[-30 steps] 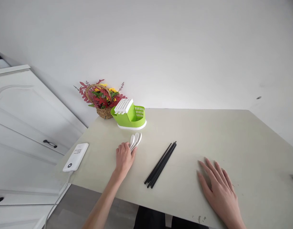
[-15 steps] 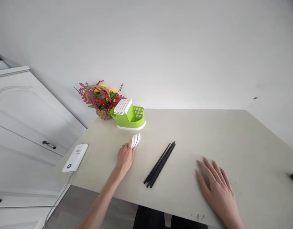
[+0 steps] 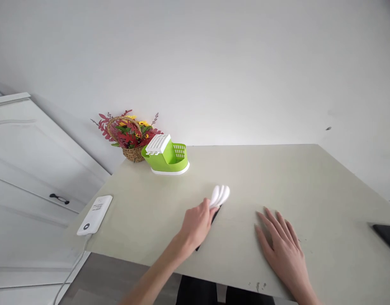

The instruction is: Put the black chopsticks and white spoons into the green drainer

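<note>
Several white spoons [image 3: 219,195] stick out of my left hand [image 3: 196,221], their bowls pointing away from me and a little blurred. My left fingers are closed around the handles, which are hidden. Under that hand lie black chopsticks [image 3: 215,214], mostly covered; only short lengths show at either end. My right hand [image 3: 282,250] rests palm down on the table with its fingers stretched out, holding nothing. A green utensil holder [image 3: 161,163] with a white slotted top and white base stands farther back, left of both hands.
Behind the holder is a wicker basket [image 3: 133,154] of red and yellow flowers. A white power bank [image 3: 95,215] with a cable lies at the table's left edge. At the right edge is a black object [image 3: 387,237]. White cabinets [image 3: 32,220] stand on the left.
My left hand has carried the spoons rightward until it is over the chopsticks. The right hand stays flat on the table. The view has turned slightly right, showing more of the black object.
</note>
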